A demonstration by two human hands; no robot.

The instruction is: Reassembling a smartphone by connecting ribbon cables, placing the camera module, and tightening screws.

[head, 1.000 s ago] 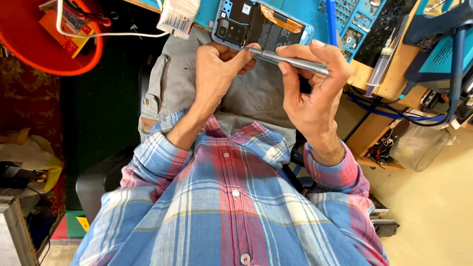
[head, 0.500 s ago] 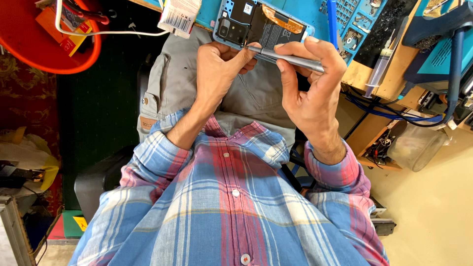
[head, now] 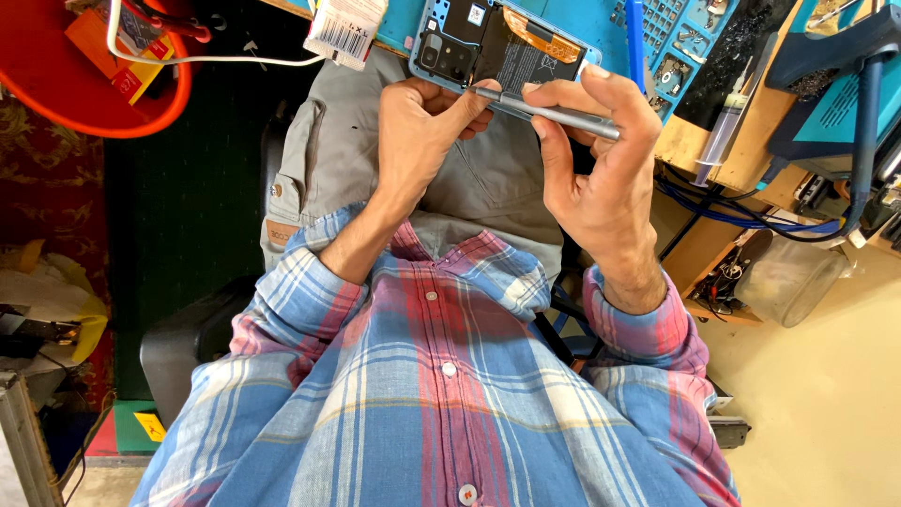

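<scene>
Phone point(head: 502, 52) — back cover off, light-blue frame, lying at the near edge of a blue bench mat, tilted slightly. Insides exposed: black camera block at its left end, a dark battery across the middle, an orange flex strip along the far side. Tool point(head: 549, 113) — slim grey metal rod, near horizontal, tip touching the phone's near edge.
</scene>
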